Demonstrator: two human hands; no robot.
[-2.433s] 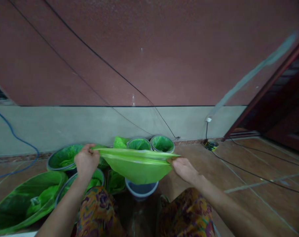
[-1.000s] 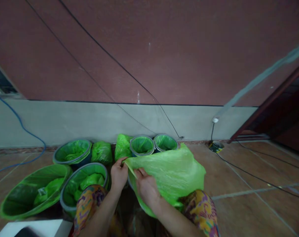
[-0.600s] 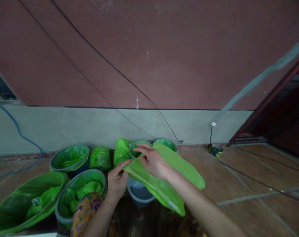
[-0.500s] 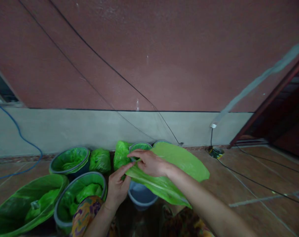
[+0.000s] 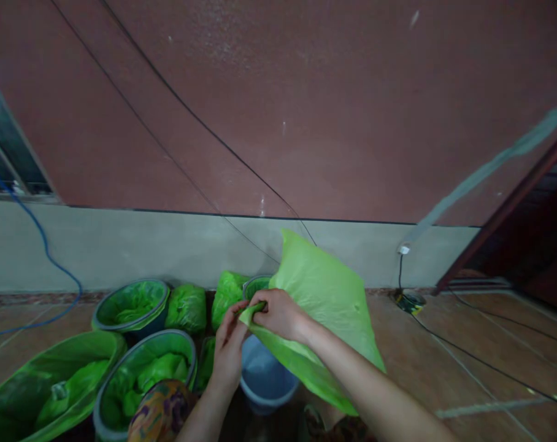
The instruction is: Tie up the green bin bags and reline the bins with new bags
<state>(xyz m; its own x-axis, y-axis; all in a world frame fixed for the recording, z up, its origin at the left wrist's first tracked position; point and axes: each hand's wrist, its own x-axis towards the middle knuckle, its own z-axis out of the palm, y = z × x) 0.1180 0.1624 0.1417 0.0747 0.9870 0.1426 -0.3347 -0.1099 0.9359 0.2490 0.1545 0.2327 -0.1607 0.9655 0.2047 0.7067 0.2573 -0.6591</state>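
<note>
A thin light-green plastic bag (image 5: 327, 294) hangs from both hands, puffed out to the right of them. My right hand (image 5: 281, 314) is closed on its gathered edge. Beside it, my left hand (image 5: 232, 337) pinches the same edge, its fingertips close to those of the right. Below the hands stands a grey-blue bucket (image 5: 268, 374) with no bag in it. The bag's lower part passes behind my right forearm, which hides some of it.
To the left stand several bins lined with green bags: one at the back (image 5: 131, 304), one nearer (image 5: 145, 377), and a large one (image 5: 53, 380). Green bundles (image 5: 186, 307) lie by the wall. A blue cable (image 5: 43, 239) and a small black pot (image 5: 410, 301) with a cord flank them.
The bag has swelled and risen from a flatter, slanting shape. Both hands have drawn closer around its edge, and more of the grey-blue bucket shows.
</note>
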